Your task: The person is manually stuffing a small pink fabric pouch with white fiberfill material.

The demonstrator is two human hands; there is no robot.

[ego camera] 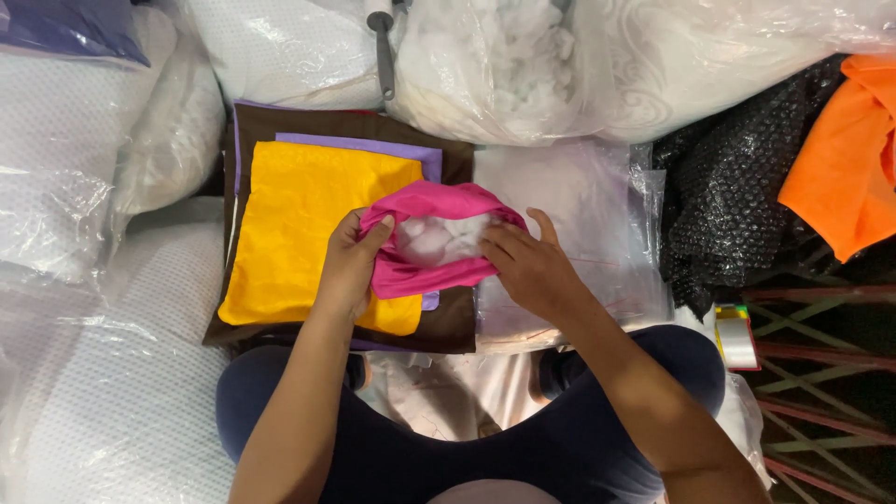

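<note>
Both hands grip a pink fabric cover (431, 241) stuffed with white filling (437, 238): the left hand (347, 271) pinches its left edge, the right hand (530, 266) curls closed over its right rim, above yellow cloth (299, 224)

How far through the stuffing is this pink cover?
Partly done: white filling already shows inside the pink cover. In hand: left hand and right hand hold its mouth open. Left: the mouth remains unclosed; yellow, purple and brown covers lie flat.
</note>
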